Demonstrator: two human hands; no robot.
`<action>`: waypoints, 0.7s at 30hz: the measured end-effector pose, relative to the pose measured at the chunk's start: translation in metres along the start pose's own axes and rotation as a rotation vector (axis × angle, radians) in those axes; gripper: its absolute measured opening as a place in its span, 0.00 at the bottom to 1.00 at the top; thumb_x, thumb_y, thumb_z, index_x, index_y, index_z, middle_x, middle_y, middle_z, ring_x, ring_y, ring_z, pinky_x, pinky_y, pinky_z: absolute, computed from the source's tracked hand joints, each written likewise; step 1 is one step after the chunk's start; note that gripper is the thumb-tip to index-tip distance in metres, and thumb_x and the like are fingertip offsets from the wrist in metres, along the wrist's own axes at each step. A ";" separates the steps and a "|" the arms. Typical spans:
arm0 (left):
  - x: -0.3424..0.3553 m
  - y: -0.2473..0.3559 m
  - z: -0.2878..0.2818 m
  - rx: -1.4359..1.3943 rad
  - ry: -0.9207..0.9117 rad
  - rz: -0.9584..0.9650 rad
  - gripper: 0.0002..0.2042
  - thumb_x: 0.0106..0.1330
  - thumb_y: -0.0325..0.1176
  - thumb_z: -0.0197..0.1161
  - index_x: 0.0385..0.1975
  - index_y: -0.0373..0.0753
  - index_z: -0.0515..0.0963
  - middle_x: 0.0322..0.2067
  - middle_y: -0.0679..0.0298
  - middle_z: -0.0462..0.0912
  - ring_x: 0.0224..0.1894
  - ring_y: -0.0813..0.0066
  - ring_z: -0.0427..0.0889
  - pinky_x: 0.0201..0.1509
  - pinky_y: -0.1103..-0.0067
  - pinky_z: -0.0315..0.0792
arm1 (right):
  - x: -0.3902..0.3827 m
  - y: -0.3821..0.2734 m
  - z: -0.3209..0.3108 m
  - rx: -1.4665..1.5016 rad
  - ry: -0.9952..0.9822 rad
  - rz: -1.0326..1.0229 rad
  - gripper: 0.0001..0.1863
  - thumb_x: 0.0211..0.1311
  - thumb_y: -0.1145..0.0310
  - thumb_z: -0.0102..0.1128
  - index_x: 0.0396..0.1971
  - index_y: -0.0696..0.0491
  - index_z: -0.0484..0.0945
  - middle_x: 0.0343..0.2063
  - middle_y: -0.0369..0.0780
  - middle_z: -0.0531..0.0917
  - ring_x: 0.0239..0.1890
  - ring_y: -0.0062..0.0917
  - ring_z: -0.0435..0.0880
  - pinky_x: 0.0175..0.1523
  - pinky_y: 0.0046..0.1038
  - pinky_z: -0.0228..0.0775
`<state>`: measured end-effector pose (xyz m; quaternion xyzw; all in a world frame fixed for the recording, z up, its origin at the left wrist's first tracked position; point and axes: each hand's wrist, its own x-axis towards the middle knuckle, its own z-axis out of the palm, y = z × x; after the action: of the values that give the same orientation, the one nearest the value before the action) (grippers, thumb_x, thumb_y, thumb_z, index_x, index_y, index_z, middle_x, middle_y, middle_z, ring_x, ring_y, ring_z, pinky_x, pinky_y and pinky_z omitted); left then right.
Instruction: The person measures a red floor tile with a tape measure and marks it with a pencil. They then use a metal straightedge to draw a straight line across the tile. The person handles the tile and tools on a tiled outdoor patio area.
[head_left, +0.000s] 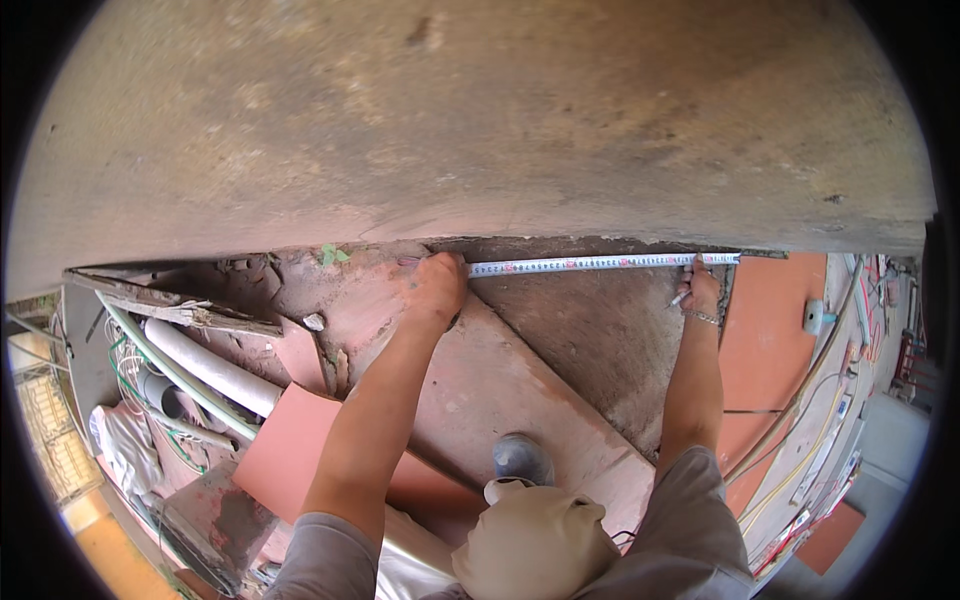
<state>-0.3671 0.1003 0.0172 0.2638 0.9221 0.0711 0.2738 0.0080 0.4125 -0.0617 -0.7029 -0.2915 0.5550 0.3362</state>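
A white tape measure (590, 264) is stretched out along the foot of the wall between my two hands. My left hand (440, 285) is closed around its left end, where the case is hidden in my palm. Near the other end, my right hand (702, 285) pinches the blade between thumb and finger. A short white stick-like thing (681, 298), perhaps a pencil or marker, pokes out of the same hand. The blade's right tip lies by the edge of an orange-red tile (775, 310).
A stained wall (480, 130) fills the far side. White pipe (210, 365), a weathered plank (185, 305) and another reddish tile (290, 450) lie at the left. Below my hands is a pinkish slab (540, 370) beside bare dirt (600, 345). Cables (800, 400) run along the right.
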 end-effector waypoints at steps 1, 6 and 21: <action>0.003 -0.001 -0.001 0.011 -0.069 0.032 0.14 0.70 0.47 0.62 0.45 0.46 0.85 0.46 0.49 0.86 0.50 0.46 0.85 0.54 0.58 0.79 | 0.001 0.001 -0.001 0.008 -0.014 -0.003 0.14 0.75 0.59 0.59 0.31 0.52 0.75 0.23 0.33 0.75 0.18 0.17 0.67 0.17 0.20 0.55; 0.012 0.002 0.013 0.078 0.007 0.055 0.15 0.70 0.48 0.61 0.45 0.45 0.85 0.46 0.48 0.86 0.51 0.46 0.84 0.55 0.58 0.78 | 0.007 0.001 -0.002 0.043 -0.043 0.010 0.11 0.74 0.64 0.60 0.33 0.55 0.76 0.24 0.36 0.77 0.17 0.18 0.68 0.15 0.22 0.56; 0.005 0.036 -0.022 0.139 -0.102 -0.043 0.15 0.73 0.39 0.55 0.48 0.41 0.85 0.49 0.54 0.88 0.54 0.59 0.87 0.55 0.65 0.81 | 0.016 0.002 0.000 0.039 -0.022 0.016 0.14 0.74 0.64 0.61 0.30 0.57 0.77 0.21 0.36 0.76 0.15 0.20 0.67 0.15 0.23 0.55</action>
<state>-0.3665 0.1334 0.0434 0.2658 0.9151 -0.0126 0.3028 0.0112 0.4236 -0.0727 -0.6923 -0.2787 0.5711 0.3419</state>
